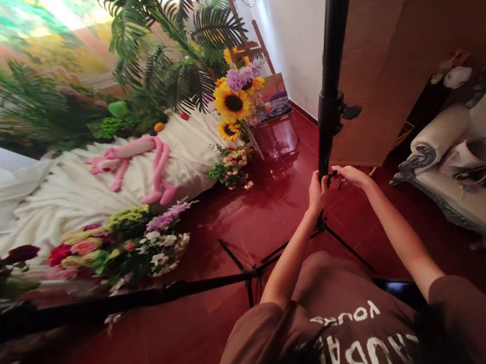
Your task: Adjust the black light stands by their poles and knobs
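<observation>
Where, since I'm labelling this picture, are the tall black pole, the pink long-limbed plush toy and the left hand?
Tall black pole [335,22]: head view, on its upper tube.
Pink long-limbed plush toy [168,193]: head view, on one foot.
Left hand [317,194]: head view, on the back of the hand.

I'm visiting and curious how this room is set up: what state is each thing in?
Black stand, upright, legs spread
Left hand, closed on the stand
Right hand, fingers bent, at the stand
Pink plush toy, lying down
White cloth, rumpled
Sunflowers, open
Sofa, items on its seat
</observation>
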The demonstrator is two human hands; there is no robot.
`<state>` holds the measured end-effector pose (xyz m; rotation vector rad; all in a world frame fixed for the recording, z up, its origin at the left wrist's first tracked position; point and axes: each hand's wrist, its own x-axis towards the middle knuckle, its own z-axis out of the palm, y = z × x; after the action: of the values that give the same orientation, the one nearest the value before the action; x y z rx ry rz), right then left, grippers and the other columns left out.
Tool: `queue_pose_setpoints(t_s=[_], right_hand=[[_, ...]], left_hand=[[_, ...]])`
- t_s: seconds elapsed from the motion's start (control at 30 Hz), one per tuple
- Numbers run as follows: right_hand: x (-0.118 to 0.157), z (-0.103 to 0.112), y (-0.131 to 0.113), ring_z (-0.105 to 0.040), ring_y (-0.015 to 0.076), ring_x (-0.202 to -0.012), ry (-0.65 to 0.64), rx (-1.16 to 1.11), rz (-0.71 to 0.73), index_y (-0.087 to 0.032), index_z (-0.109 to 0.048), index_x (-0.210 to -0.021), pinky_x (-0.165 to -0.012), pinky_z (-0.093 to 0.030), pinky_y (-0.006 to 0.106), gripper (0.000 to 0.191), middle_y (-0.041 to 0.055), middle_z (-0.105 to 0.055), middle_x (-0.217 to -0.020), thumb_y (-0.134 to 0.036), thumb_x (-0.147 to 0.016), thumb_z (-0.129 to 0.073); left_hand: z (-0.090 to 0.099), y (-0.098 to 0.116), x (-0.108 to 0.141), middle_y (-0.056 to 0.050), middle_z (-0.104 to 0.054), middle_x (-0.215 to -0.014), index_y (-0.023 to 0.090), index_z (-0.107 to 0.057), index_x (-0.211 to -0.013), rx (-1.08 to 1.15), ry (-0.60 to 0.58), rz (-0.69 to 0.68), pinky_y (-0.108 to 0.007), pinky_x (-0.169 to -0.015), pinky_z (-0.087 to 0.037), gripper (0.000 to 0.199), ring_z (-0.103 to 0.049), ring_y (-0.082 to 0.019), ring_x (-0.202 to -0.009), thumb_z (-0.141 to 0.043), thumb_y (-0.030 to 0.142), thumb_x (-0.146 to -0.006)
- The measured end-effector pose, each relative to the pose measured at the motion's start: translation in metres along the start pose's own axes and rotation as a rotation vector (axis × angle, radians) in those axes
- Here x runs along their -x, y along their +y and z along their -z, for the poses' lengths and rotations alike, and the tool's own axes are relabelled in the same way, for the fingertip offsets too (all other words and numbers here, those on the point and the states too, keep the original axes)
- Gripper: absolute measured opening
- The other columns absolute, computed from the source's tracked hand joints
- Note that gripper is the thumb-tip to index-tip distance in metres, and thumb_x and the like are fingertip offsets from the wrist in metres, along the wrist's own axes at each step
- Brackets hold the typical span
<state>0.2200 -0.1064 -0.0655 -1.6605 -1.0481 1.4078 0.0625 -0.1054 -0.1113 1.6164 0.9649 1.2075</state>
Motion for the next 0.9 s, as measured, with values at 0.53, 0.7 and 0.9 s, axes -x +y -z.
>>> queue_pose_setpoints(t_s=[0.53,0.7,0.9], right_hand=[[0.011,0.013,0.009,-0.05,0.0116,-0.06,-0.123,-0.014,0.409,-0.023,-0.062,-0.102,-0.06,-0.044,0.026,0.034,-0.0041,-0.056,-0.068,-0.049,-0.081,-0.065],[0.014,0.002,0.014,-0.062,0.0143,-0.075,-0.081,-0.148,0.34,-0.022,-0.055,-0.085,-0.076,-0.055,0.033,0.041,-0.0012,-0.063,-0.08,-0.058,-0.073,-0.071],[0.006,-0.018,0.018,-0.062,0.0123,-0.076,0.107,-0.279,0.368,-0.022,-0.051,-0.078,-0.075,-0.053,0.027,0.052,-0.0027,-0.06,-0.078,-0.072,-0.069,-0.065]], left_hand=[[-0.005,0.003,0.002,-0.003,-0.067,-0.083,0.02,-0.057,-0.104,-0.095,0.096,-0.006,-0.022,-0.068,-0.046,0.027,-0.063,-0.013,-0.072,-0.043,0.042,-0.098],[-0.008,-0.001,0.002,-0.003,-0.067,-0.083,0.021,-0.056,-0.101,-0.099,0.113,-0.006,-0.023,-0.067,-0.046,0.027,-0.064,-0.014,-0.072,-0.043,0.044,-0.097],[-0.008,-0.001,0.003,-0.003,-0.068,-0.083,0.021,-0.055,-0.104,-0.068,0.102,0.014,-0.024,-0.067,-0.048,0.029,-0.065,-0.014,-0.071,-0.042,0.046,-0.097]])
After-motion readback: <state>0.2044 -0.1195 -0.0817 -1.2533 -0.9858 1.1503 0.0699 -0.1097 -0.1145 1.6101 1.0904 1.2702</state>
